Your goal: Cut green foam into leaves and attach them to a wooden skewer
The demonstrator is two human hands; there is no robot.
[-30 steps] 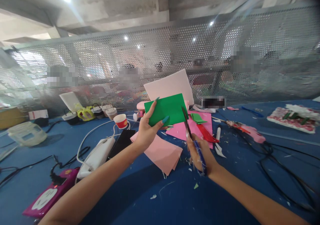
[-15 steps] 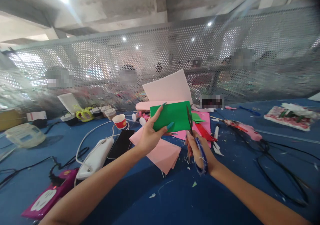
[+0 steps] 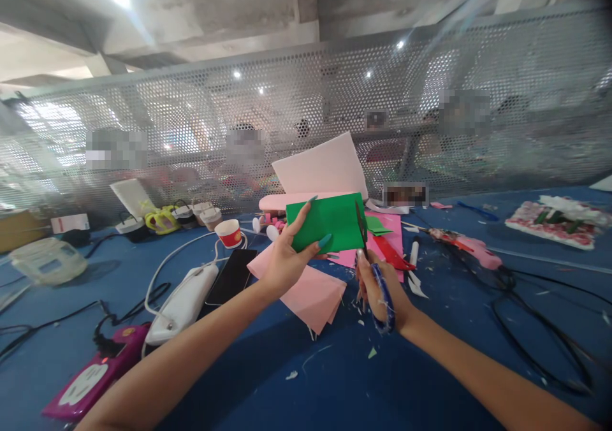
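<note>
While both hands work above the counter [image 3: 296, 393]:
Left hand [image 3: 283, 262]: pinches green sheet [image 3: 329, 220].
Right hand [image 3: 382, 291]: closed round scissors [image 3: 370, 262], blades at sheet's right edge.

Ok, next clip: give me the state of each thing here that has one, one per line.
left hand: pinching the green sheet, held up
green sheet: off the table, scissor blades at its right edge
right hand: gripping the scissors
scissors: blades up at the sheet
paper cup: upright
phone: flat, screen dark
</note>
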